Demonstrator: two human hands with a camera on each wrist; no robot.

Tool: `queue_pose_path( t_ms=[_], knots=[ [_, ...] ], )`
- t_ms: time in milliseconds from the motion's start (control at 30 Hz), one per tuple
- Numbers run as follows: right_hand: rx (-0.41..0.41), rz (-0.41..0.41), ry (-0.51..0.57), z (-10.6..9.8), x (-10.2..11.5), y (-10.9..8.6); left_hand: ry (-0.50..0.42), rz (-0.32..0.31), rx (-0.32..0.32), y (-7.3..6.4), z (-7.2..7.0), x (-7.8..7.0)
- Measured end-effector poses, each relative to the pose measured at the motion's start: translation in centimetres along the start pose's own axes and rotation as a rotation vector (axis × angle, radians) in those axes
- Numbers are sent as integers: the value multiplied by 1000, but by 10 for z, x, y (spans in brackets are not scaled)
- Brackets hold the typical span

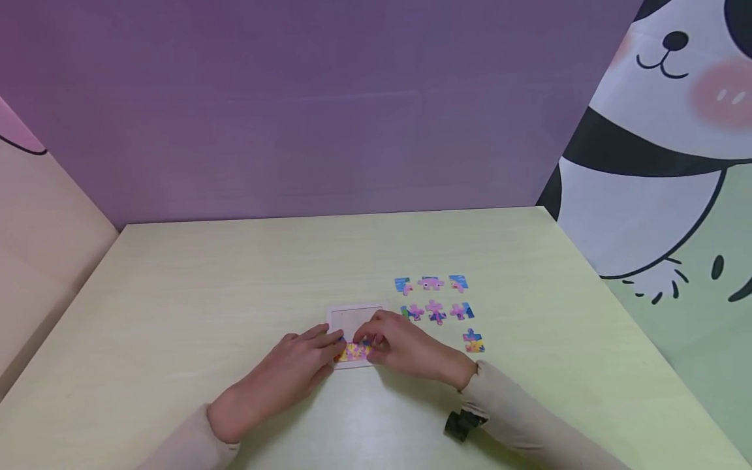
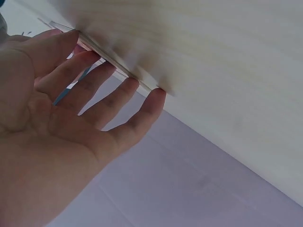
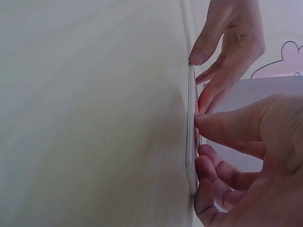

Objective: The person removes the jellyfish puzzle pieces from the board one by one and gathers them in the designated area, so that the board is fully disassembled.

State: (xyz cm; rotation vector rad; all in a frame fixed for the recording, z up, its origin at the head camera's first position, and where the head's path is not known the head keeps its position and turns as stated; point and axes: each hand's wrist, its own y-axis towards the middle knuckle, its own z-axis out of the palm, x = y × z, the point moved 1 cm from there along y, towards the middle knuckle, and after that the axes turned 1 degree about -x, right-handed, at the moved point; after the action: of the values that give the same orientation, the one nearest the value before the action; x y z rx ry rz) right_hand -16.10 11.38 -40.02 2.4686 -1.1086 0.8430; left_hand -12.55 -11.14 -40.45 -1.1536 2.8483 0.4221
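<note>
A shallow white puzzle tray [image 1: 357,316] lies on the table, with yellow and pink puzzle pieces [image 1: 354,352] along its near side. My left hand [image 1: 296,362] rests at the tray's left edge, its fingers mostly straight and the fingertips touching the edge and the near pieces. From the right, my right hand [image 1: 405,346] reaches over the tray, its fingers curled and the thumb and index finger at a puzzle piece in the near row. The right wrist view shows the right thumb [image 3: 227,125] against the pieces; the hand partly hides them.
Right of the tray, several loose puzzle pieces lie in rows: a pink face piece [image 1: 431,283], a pink and blue piece [image 1: 435,312], and a blue and yellow piece [image 1: 472,341] nearer. A black device [image 1: 463,424] is at the right cuff. Behind the table [image 1: 235,274] stands a purple wall.
</note>
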Motion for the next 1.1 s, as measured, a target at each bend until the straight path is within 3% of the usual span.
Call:
queue_pose_path(
  t_ms=[267, 533, 1100],
  knots=[
    [-7, 7, -25, -2, 4, -1, 21, -10, -14, 1, 1, -2],
    [50, 17, -73, -1, 5, 0, 26, -13, -20, 0, 2, -4],
    [77, -55, -5, -6, 3, -1, 31, -18, -12, -1, 3, -5]
  ],
)
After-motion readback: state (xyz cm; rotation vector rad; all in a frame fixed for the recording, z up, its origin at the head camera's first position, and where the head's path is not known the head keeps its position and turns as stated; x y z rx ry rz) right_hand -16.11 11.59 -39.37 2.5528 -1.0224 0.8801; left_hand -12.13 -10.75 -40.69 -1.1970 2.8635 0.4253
